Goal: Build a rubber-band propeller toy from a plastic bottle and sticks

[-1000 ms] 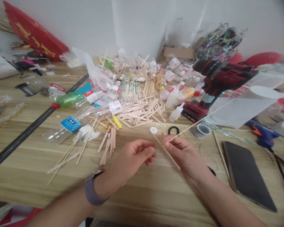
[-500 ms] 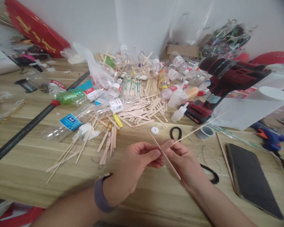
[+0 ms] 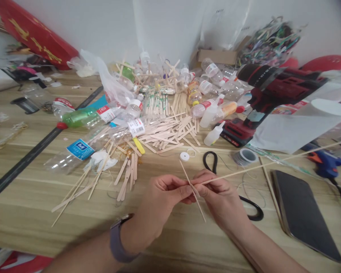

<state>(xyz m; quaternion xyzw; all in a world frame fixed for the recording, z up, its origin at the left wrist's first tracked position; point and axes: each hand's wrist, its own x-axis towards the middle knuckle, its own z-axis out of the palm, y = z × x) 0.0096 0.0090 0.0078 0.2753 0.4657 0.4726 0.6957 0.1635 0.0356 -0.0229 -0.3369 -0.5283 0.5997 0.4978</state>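
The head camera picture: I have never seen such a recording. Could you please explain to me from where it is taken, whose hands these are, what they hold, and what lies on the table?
The camera sits on a person's head and looks forward and down, so the two bare hands belong to that person. There is no machine. The left hand, with a watch on its wrist, and the right hand meet over a wooden table. Together they pinch a short flat wooden stick and a long thin skewer that crosses it and reaches far to the right. Behind them lie a heap of wooden craft sticks, empty plastic bottles, small glue bottles, a red power drill, black scissors, a wire spool and a dark phone.
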